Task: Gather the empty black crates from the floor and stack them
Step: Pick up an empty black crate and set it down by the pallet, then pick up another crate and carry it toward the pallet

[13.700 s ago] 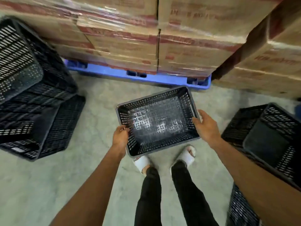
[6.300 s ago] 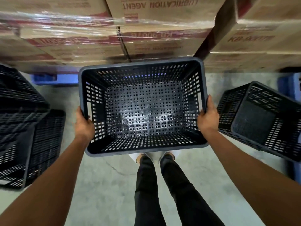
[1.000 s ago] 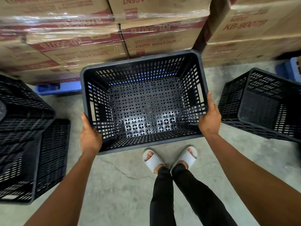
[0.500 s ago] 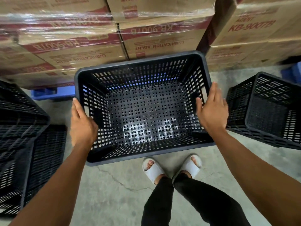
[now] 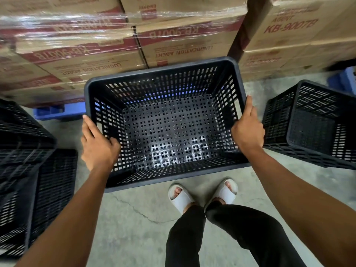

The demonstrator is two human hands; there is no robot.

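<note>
An empty black slotted crate [image 5: 167,130] stands upright right in front of me, its open top facing up. My left hand [image 5: 97,145] grips its left rim, fingers curled over into the inside. On the opposite rim sits my right hand [image 5: 247,130], thumb lying along the edge and fingers down the outer wall. What the crate rests on is hidden beneath it. More black crates [image 5: 28,164] lie on the floor at my left. Two nested black crates [image 5: 312,124] sit tilted at my right.
Shrink-wrapped cardboard boxes [image 5: 185,41] on a blue pallet [image 5: 57,112] form a wall just behind the crate. My feet in white sandals [image 5: 181,197] stand on the cracked concrete floor [image 5: 134,228] close to the crate's near side.
One second ago both hands held the crate's sides. Half a second ago they were lifted off with fingers spread. Now both are back on the rims, gripping; the crate sits slightly lower in view.
</note>
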